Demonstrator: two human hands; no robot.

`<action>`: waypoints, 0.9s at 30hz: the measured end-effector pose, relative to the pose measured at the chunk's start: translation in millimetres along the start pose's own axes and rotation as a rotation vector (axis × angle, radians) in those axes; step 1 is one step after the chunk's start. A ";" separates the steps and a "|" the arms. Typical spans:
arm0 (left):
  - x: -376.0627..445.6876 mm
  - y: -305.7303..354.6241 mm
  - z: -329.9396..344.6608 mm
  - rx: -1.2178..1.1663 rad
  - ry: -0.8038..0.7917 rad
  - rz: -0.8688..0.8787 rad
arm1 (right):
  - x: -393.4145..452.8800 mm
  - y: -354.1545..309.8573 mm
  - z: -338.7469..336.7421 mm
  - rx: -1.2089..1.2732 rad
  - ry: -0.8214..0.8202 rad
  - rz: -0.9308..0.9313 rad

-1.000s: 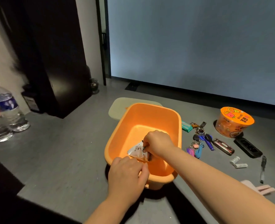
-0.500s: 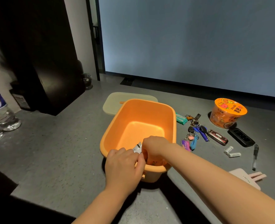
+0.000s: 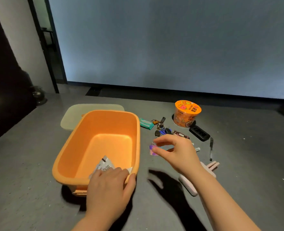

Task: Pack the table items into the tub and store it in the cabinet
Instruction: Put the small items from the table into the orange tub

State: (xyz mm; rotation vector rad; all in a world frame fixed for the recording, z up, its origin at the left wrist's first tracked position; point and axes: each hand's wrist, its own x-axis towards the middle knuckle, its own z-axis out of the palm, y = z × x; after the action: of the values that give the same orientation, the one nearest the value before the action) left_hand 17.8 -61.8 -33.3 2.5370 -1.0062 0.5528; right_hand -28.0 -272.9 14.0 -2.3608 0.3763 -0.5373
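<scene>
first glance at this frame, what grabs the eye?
The big orange tub at centre-left, one white packet inside, with the left hand on its near rim. Next, the open right hand hovering over the keys, and the orange noodle cup behind them.

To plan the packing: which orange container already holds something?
The orange tub: a white packet lies inside it. The orange noodle cup stands sealed on the table.

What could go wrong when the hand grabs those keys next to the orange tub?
The key bunch has many loose charms, so the right hand might lift only part and drag the small batteries or the pen along. The left hand grips only one corner of the tub, which could slide if bumped.
</scene>
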 end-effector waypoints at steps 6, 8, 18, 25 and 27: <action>3.5 4.8 5.7 0.064 -0.061 0.055 | -58.2 116.1 -28.1 -0.278 0.094 0.527; 3.2 4.6 6.1 0.066 -0.071 0.058 | -73.1 135.9 -23.3 -0.327 0.018 0.603; 2.0 7.3 3.0 0.060 -0.059 0.036 | -70.6 133.5 -11.7 -0.093 -0.226 0.403; 1.7 7.1 3.6 0.055 -0.060 0.021 | -62.8 114.4 5.4 0.091 -0.369 0.305; 1.4 7.0 3.9 0.049 -0.049 0.017 | -74.9 109.4 22.5 -0.066 -0.117 0.369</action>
State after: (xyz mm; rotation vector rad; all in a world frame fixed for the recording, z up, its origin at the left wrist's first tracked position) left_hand 14.7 -69.2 -34.7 2.5992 -1.0445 0.5284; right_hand -96.1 -310.0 -95.9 -2.2950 0.7649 -0.2150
